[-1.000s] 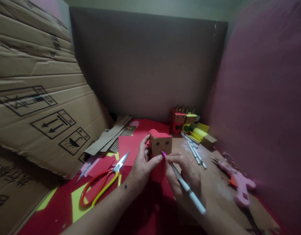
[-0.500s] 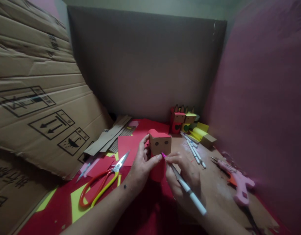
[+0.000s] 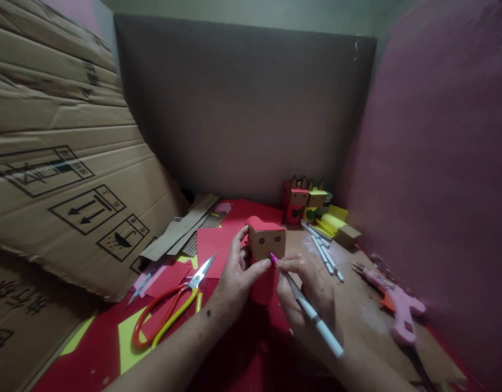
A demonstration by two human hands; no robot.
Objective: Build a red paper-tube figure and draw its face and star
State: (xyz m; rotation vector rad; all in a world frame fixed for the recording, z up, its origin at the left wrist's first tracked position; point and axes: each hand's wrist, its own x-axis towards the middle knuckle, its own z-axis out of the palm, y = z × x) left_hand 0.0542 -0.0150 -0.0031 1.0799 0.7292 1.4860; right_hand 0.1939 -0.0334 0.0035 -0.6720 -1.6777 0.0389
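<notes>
My left hand is wrapped round the left side of a red paper figure, thumb across its front. The figure stands upright and has a brown cardboard face with two dark eye spots. Between the fingers of my right hand is a white marker. Its pink tip touches or nearly touches the lower edge of the cardboard face.
Scissors lie on the left near red paper and cardboard strips. Two finished-looking figures stand at the back. White markers, a yellow paper piece and a pink glue gun lie on the right.
The marker's tip has shifted very slightly to the right and up along the lower part of the cardboard face. Both hands keep their holds.
</notes>
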